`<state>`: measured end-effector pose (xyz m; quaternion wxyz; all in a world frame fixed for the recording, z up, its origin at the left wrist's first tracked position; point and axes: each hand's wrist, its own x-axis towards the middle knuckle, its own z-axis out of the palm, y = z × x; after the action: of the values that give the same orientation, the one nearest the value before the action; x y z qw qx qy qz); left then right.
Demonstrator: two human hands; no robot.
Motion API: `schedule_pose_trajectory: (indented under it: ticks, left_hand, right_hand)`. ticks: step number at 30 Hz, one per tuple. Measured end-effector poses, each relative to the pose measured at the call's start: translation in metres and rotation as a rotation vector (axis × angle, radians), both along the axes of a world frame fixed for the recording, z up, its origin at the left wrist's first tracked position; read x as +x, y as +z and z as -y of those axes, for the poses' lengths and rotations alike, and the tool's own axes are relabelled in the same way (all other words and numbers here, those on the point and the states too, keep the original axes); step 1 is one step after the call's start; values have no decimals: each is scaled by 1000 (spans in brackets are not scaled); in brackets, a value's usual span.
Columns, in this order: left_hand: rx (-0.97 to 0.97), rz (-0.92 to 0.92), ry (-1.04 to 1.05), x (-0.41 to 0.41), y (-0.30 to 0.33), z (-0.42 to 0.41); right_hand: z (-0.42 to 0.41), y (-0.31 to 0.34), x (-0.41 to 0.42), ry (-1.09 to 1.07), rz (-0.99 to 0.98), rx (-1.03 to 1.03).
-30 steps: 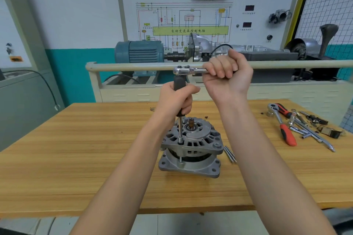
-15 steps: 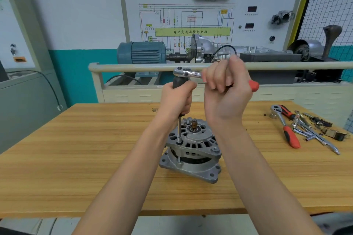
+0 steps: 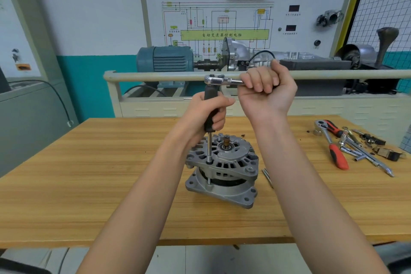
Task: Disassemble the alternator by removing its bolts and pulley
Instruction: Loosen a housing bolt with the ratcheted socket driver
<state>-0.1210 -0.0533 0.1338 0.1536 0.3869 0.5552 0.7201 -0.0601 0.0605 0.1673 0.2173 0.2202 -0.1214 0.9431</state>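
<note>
Since half a second ago the right hand [image 3: 265, 90] has swung the shiny silver ratchet wrench [image 3: 220, 80] round, so its red end is now hidden inside the fist; the left hand [image 3: 208, 110] has stayed on the black upright handle [image 3: 210, 109]; the alternator has not moved.

Both sets of fingers are curled tight; the right fingers [image 3: 259, 83] wrap the wrench handle, and the left fingers wrap the black handle, which holds the thin steel rod [image 3: 209, 148] straight up.

The grey round metal alternator [image 3: 222, 169] stands near the middle of the light wooden tabletop [image 3: 89, 173], on its flat base; the rod tip sits on a bolt at its left edge.

It looks heavy and hard, so it should not bend or break; it can slide or tip when the wrench pulls, I think, so it is best held by its thick outer rim or base, not by the small brown shaft [image 3: 226, 140] on top.

It is grey and ribbed, with many slots, a bearing ring round the shaft, and bolt ears at the corners; no pulley shows on top; loose long bolts [image 3: 266, 177] lie just beside it on the right; spare tools [image 3: 347, 149] lie well apart.
</note>
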Motion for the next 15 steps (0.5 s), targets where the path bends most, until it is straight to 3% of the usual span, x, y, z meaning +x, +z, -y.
schedule_pose_trajectory:
  ticks: [3, 7, 10, 15]
  left_hand:
    - [-6, 29, -8, -3, 1, 0]
    - [-8, 45, 121, -5, 0, -3]
    - [16, 40, 228, -3, 0, -7]
    - [-12, 36, 349, 5, 1, -12]
  right_hand:
    - [-4, 2, -11, 80, 57, -74]
    - [6, 0, -8, -28, 45, -26]
    - [23, -6, 4, -282, -49, 179]
    - [57, -21, 17, -912, -195, 550]
